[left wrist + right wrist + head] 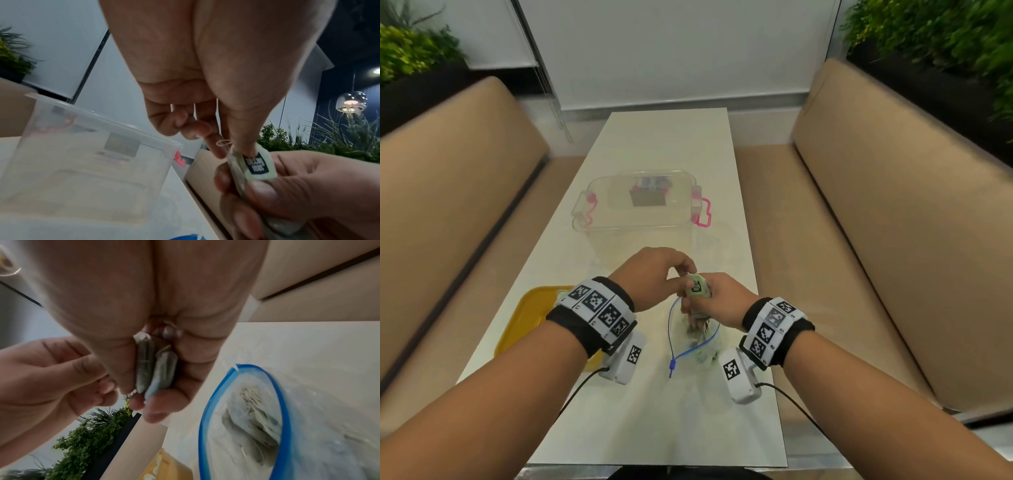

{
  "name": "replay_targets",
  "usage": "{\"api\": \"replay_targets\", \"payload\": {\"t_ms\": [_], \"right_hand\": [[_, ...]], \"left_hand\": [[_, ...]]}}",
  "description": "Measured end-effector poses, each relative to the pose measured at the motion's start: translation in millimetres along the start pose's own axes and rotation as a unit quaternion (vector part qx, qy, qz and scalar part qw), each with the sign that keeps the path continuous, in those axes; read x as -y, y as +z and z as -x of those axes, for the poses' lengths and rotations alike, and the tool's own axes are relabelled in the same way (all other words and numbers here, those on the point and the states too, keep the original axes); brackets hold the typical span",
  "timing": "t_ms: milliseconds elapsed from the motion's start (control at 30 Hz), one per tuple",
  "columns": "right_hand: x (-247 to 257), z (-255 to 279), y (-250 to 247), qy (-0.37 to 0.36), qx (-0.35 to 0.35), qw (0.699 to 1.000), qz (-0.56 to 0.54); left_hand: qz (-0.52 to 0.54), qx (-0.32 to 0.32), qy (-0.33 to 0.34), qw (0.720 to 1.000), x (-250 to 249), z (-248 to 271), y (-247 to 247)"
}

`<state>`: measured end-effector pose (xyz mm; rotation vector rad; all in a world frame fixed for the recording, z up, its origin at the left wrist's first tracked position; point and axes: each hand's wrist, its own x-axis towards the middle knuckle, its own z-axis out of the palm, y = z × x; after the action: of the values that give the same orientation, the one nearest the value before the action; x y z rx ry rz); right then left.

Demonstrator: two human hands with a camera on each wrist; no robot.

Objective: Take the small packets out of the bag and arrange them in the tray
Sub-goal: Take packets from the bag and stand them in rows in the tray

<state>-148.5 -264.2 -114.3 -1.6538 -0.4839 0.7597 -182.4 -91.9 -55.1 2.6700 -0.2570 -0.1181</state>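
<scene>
The step in hand looks like separating one packet from a bunch just lifted out of the bag: the right hand clutches several small packets above the bag's open blue-rimmed mouth, while the left hand pinches the top of the green-labelled one between thumb and forefinger. Next, that packet probably needs drawing free and carrying to the yellow tray at the near left of the bench, without dragging its neighbours out of the right grip.

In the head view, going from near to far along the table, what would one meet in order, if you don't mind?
Zip bag → right hand holding the packets → clear plastic box.
</scene>
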Motion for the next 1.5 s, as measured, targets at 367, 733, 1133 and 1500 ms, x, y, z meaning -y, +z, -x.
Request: {"api": "replay_targets", "payload": {"t_ms": [367,733,1133,1500], "right_hand": [[26,-32,39,0.010,-0.023,0.996,-0.090],[35,-67,85,-0.017,-0.027,0.998,0.052],[58,-111,142,-0.092,-0.069,0.982,0.152],[54,-113,144,-0.002,-0.025,0.990,0.142]], "left_hand": [[0.080,-0.070,-0.048,0.993,38,28,-20],[0.059,-0.111,-0.076,0.989,88,62,-79],[-0.100,-0.028,-0.076,0.992,134,83,-109],[-0.214,0.272,-0.172,0.922,189,94,-53]]}}
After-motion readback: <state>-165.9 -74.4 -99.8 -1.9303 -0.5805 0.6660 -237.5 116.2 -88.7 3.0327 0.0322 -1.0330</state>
